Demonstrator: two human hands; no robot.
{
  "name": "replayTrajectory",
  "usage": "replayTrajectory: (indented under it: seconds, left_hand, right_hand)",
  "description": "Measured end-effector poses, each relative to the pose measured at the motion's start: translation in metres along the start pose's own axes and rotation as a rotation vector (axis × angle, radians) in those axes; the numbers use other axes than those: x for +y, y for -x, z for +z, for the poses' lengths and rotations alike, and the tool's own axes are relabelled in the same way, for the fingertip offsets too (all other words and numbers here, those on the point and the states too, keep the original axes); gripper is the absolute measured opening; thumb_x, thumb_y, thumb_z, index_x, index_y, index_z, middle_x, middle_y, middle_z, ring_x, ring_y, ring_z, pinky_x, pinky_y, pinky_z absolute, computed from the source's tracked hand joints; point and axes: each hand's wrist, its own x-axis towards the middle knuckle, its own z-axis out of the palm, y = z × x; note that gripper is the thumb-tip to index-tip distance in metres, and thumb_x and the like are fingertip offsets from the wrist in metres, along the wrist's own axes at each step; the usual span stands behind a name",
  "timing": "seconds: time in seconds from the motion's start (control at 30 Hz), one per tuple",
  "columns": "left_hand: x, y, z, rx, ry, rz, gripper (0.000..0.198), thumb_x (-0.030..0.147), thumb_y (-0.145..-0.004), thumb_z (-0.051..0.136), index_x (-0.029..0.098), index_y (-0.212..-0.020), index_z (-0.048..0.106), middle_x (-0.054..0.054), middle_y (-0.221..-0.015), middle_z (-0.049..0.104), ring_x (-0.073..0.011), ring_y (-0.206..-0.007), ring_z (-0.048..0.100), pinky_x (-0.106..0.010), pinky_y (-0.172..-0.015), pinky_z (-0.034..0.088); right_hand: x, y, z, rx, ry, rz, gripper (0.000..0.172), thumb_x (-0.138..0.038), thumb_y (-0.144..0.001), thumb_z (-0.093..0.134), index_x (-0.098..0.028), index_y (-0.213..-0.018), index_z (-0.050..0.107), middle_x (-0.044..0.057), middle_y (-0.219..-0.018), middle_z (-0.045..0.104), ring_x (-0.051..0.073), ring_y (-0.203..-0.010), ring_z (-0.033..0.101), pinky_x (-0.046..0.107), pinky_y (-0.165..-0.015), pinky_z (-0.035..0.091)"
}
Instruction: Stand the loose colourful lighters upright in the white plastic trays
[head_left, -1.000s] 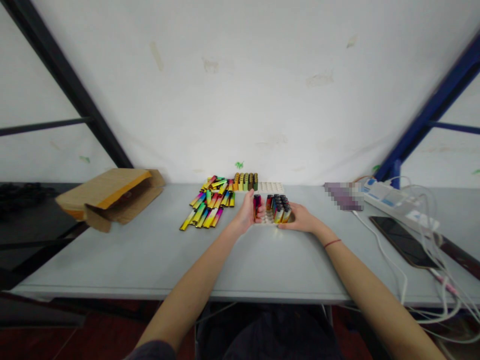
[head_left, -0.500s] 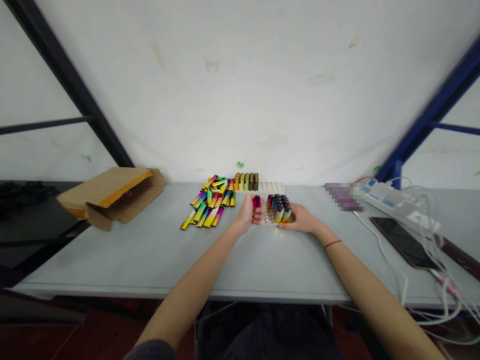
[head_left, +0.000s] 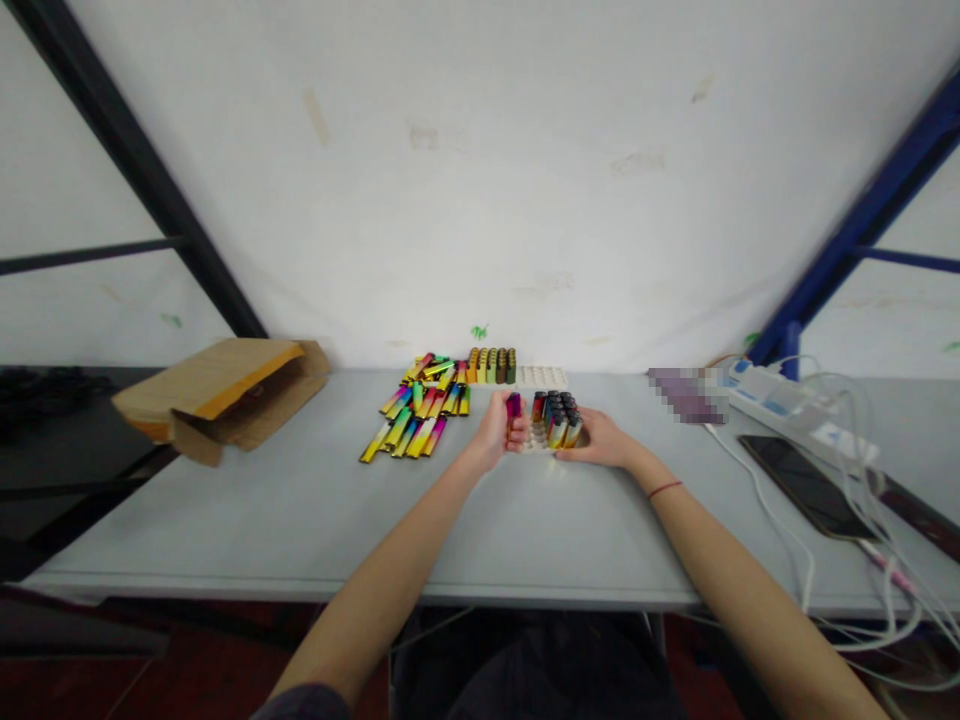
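My left hand [head_left: 496, 430] is closed around an upright iridescent lighter [head_left: 513, 413], held just left of a small white tray [head_left: 534, 441]. Several lighters [head_left: 559, 417] stand upright in the right part of that tray. My right hand [head_left: 598, 440] grips the tray's right end, fingers curled against it. A pile of loose rainbow-coloured lighters [head_left: 415, 415] lies on the grey table [head_left: 300, 500] to the left of my left hand.
Behind the tray stand a row of yellow and green lighters [head_left: 492, 364] and a second white tray [head_left: 541, 376]. An open cardboard box [head_left: 217, 392] lies at the left. At the right are a power strip [head_left: 780, 400], a phone [head_left: 806, 482] and tangled white cables [head_left: 847, 540].
My left hand has lowered the lighter a little and closed more tightly around it, staying beside the tray. My right hand has kept its grip on the tray.
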Motion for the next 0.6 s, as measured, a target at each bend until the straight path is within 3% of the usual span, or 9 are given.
replayTrajectory:
  seconds: [0.27, 0.6]
  left_hand:
    - [-0.0029, -0.0045, -0.0042, 0.021, 0.012, 0.017, 0.034, 0.054, -0.086, 0.045, 0.023, -0.072, 0.041, 0.01, -0.051, 0.027, -0.0065, -0.036, 0.018, -0.015, -0.038, 0.01]
    - [0.0004, -0.0041, -0.0033, 0.126, 0.089, 0.094, 0.023, 0.044, -0.079, 0.049, 0.023, -0.072, 0.041, 0.009, -0.049, 0.029, -0.0075, -0.035, 0.022, -0.017, -0.037, 0.013]
  right_hand:
    - [0.0004, 0.0004, 0.0003, 0.003, 0.009, 0.004, 0.063, -0.054, -0.071, 0.081, -0.019, -0.121, 0.068, 0.014, -0.122, 0.074, 0.035, -0.108, 0.069, 0.05, -0.099, 0.053]
    - [0.0026, 0.0008, 0.0023, -0.001, 0.027, 0.006, 0.066, -0.058, -0.072, 0.08, -0.018, -0.124, 0.067, 0.015, -0.123, 0.073, 0.036, -0.11, 0.069, 0.052, -0.101, 0.052]
